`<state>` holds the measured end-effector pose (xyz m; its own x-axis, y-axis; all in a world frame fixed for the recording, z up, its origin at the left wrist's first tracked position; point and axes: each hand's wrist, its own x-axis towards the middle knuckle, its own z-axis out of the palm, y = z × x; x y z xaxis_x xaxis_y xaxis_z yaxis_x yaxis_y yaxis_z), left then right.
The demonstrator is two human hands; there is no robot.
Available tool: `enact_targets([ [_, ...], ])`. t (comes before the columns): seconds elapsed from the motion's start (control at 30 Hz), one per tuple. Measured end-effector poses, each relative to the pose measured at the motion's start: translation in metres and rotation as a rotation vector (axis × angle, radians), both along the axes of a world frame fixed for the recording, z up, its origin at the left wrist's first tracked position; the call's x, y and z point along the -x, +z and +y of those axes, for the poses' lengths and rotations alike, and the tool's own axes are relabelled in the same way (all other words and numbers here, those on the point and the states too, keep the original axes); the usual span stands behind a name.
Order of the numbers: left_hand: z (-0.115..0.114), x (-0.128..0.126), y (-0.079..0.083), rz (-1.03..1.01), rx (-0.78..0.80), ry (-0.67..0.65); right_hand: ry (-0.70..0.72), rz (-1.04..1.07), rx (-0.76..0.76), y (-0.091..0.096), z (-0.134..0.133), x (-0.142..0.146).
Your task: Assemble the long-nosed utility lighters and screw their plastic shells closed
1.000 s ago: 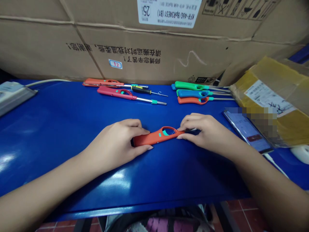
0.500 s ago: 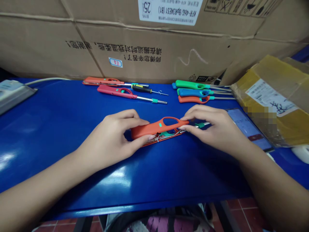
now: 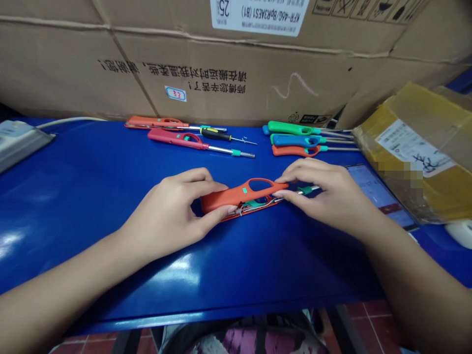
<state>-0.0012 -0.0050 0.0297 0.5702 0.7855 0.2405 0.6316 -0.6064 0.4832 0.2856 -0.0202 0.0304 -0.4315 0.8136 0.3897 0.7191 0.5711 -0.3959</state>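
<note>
An orange stick lighter (image 3: pixel 236 195) lies across the middle of the blue table (image 3: pixel 110 196). Its upper shell half is lifted off the lower half, and green parts and metal wire show in the gap. My left hand (image 3: pixel 177 214) grips the butt end of the shell between thumb and fingers. My right hand (image 3: pixel 324 194) pinches the nozzle end, where a green collar and a metal tube stick out.
Two pink-red lighters (image 3: pixel 177 138) and a black-and-yellow screwdriver (image 3: pixel 221 135) lie at the back left. Green, blue and orange lighters (image 3: pixel 295 140) lie at the back right. A phone (image 3: pixel 376 194) and a yellow parcel (image 3: pixel 424 147) sit at the right. A cardboard box (image 3: pixel 221 59) walls the back. A grey device (image 3: pixel 18 142) is at the left.
A second ago the lighter lay closed under both hands. Its upper shell has since come up off the lower half. In the last half second hardly anything moved.
</note>
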Motion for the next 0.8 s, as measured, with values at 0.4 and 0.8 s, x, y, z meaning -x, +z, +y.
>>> enact_targets([
  [0.4, 0.0013, -0.0027, 0.0031, -0.099, -0.029, 0.029, -0.037, 0.039, -0.143, -0.0021, 0.0003, 0.0003],
  [0.8, 0.0082, -0.0056, -0.0034, -0.069, 0.028, 0.083, -0.044, -0.058, -0.132, -0.0070, 0.0002, 0.0059],
])
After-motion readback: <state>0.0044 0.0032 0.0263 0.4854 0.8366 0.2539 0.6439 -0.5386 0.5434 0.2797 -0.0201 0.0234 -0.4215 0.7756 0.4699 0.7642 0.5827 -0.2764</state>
